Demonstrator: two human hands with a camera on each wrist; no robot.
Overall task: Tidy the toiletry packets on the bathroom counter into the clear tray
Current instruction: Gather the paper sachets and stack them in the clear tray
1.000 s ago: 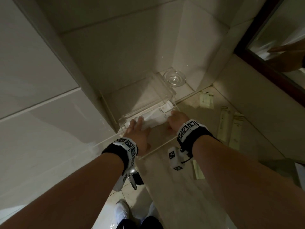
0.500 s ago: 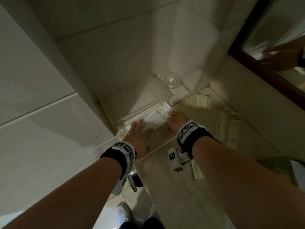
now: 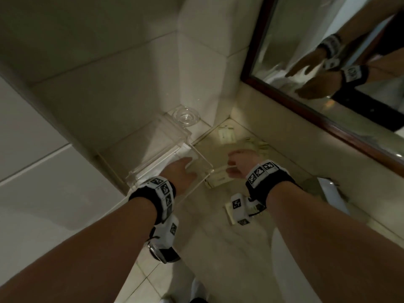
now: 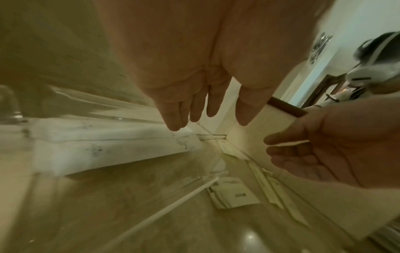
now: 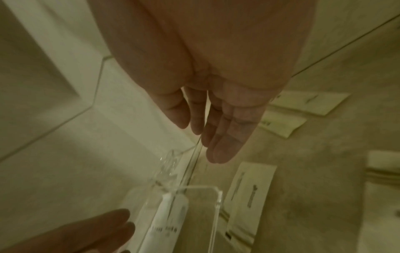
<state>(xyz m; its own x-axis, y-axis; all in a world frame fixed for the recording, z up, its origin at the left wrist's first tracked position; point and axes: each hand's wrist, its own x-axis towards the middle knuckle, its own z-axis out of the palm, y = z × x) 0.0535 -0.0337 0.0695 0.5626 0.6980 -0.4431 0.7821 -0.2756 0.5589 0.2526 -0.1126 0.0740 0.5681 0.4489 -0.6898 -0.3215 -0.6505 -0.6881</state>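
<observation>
The clear tray (image 3: 205, 162) stands in the counter's back left corner, with white packets (image 3: 182, 149) lying along its far side. My left hand (image 3: 184, 166) reaches into the tray with straight fingers just above those packets (image 4: 108, 142) and holds nothing. My right hand (image 3: 237, 160) hovers outside the tray's right wall, fingers relaxed and empty (image 5: 216, 140). Under it a cream packet (image 3: 218, 180) lies on the counter against the tray. More cream packets (image 3: 227, 134) lie towards the back wall, others (image 3: 259, 145) beside the mirror.
A small glass dish (image 3: 185, 115) sits behind the tray in the corner. A dark-framed mirror (image 3: 328, 112) runs along the right side. The tiled wall (image 3: 109, 95) closes the back and left. A white object (image 3: 330, 193) lies at the right.
My right hand has let go of the white packets and moved right, out of the tray. My left hand stays inside the tray. The head view has swung rightwards.
</observation>
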